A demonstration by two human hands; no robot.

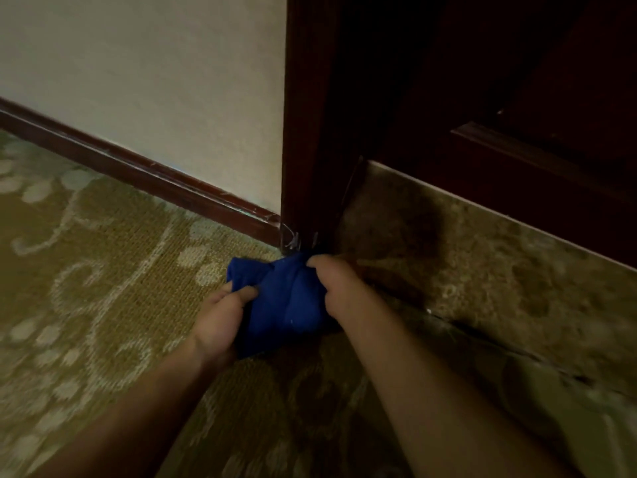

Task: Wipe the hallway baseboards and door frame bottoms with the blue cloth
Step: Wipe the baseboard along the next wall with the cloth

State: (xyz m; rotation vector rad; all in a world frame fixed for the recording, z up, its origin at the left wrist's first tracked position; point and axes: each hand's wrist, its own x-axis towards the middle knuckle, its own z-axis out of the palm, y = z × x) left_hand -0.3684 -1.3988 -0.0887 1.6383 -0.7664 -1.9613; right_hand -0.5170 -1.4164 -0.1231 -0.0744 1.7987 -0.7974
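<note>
Currently: bunched blue cloth (282, 301), gripped by left hand (217, 326) and right hand (331, 284), at dark wooden door frame (310, 132) foot; scuffed dark baseboard (138, 170) apparently unfinished.

left hand (220, 322), right hand (336, 284), fingers curled

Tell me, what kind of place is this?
Probably an indoor hallway, maybe in a hotel: a patterned green and gold carpet, a dark wooden baseboard along a cream wall, and a dark wooden door frame beside a marble threshold.
</note>
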